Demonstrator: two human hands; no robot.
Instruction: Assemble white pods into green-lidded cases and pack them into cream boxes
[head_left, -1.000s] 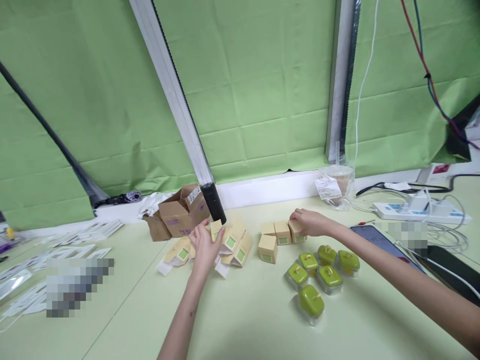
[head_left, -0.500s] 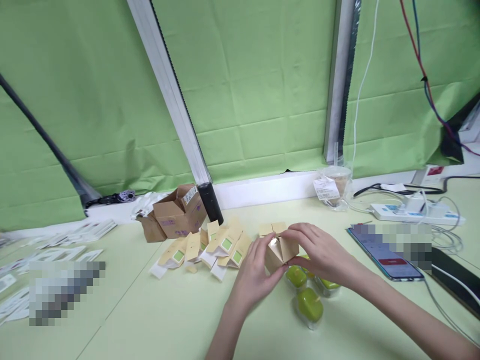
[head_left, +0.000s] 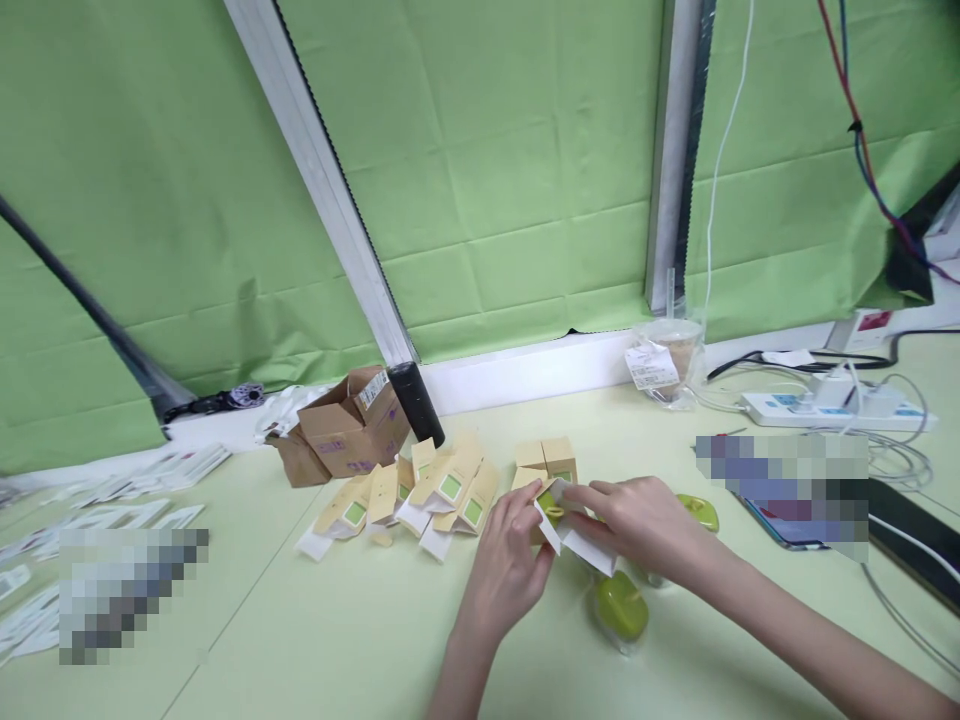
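Between my hands is a small tan cardboard box with its white-lined flaps spread and a green item visible inside. My left hand grips the box's left side, thumb near the front flap. On the other side, my right hand has its fingers on the right flaps; the fingertips are partly hidden. Just below lies a green, rounded, apple-like item in a clear plastic base. Another green item shows beyond my right wrist. Small tan boxes stand close behind my hands.
Several flattened tan cartons are piled to the left. Behind them are an open brown cardboard box and a black cylinder. A bagged cup, a power strip, cables and a phone occupy the right.
The box's flaps were folded together over its top; now they are spread, showing white linings and the green item. Both hands have stayed around the box, and the view has shifted slightly.
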